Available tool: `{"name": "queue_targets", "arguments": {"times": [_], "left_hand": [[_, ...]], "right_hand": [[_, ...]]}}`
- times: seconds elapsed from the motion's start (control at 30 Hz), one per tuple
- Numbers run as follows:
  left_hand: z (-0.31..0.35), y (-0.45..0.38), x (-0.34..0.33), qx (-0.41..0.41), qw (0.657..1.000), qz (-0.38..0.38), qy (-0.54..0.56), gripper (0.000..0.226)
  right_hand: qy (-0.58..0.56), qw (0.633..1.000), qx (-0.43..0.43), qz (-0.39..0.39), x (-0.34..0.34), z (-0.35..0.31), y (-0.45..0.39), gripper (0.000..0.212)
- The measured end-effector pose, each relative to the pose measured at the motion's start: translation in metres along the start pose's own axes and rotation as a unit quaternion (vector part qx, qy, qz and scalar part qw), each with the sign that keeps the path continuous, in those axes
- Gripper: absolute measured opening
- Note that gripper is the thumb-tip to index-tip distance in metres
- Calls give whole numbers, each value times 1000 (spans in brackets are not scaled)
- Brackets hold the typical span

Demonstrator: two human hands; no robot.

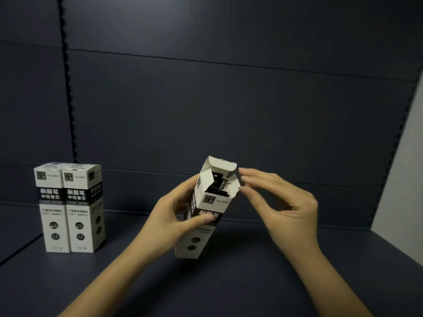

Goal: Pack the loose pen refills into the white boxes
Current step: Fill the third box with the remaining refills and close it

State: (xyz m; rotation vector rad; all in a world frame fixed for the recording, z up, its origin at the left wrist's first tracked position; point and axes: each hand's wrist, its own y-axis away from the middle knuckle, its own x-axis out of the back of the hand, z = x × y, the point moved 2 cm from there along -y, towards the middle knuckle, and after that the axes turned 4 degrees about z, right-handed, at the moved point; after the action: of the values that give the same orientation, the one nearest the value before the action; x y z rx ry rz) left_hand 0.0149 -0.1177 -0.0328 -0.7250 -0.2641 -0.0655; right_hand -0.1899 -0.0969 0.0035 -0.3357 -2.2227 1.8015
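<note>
A white box with a black band [211, 202] stands tilted in the middle of the dark surface, its top flaps open. Dark pen refills [218, 185] show inside its mouth. My left hand [174, 216] grips the box round its middle, thumb on the front face. My right hand [281, 202] is at the box's top right corner, with the fingertips touching the right side flap and the thumb just below it.
Two closed white boxes [68, 209] stand upright side by side at the left. Dark panel walls rise behind and at the left. A pale wall [402, 179] borders the right side.
</note>
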Motion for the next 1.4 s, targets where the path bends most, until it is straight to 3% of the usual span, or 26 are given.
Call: {"name": "queue_targets", "arguments": {"times": [0.2, 0.43, 0.73, 0.9, 1.03, 1.2, 1.3, 1.4], "left_hand": [[28, 7, -12, -20, 999, 2, 44, 82], [45, 20, -42, -9, 993, 6, 121, 63], [54, 23, -54, 3, 994, -15, 111, 49], [55, 23, -59, 10, 994, -38, 97, 48], [56, 23, -60, 15, 995, -42, 93, 48], [56, 22, -61, 28, 994, -44, 97, 49], [54, 23, -59, 36, 994, -40, 99, 52], [53, 23, -57, 39, 994, -37, 100, 56]], "right_hand": [[-43, 998, -29, -23, 10, -10, -2, 26], [-72, 994, -70, -51, 22, -20, -3, 31], [-94, 981, -133, -105, 35, -20, -2, 7], [-47, 980, -119, -150, 37, -17, -3, 18], [-26, 979, -158, -123, 39, -12, -3, 13], [-145, 954, -208, -158, 40, -9, -9, 8], [-166, 958, -196, -125, 40, -13, -8, 6], [-176, 962, -192, -87, 39, -19, -5, 16]]}}
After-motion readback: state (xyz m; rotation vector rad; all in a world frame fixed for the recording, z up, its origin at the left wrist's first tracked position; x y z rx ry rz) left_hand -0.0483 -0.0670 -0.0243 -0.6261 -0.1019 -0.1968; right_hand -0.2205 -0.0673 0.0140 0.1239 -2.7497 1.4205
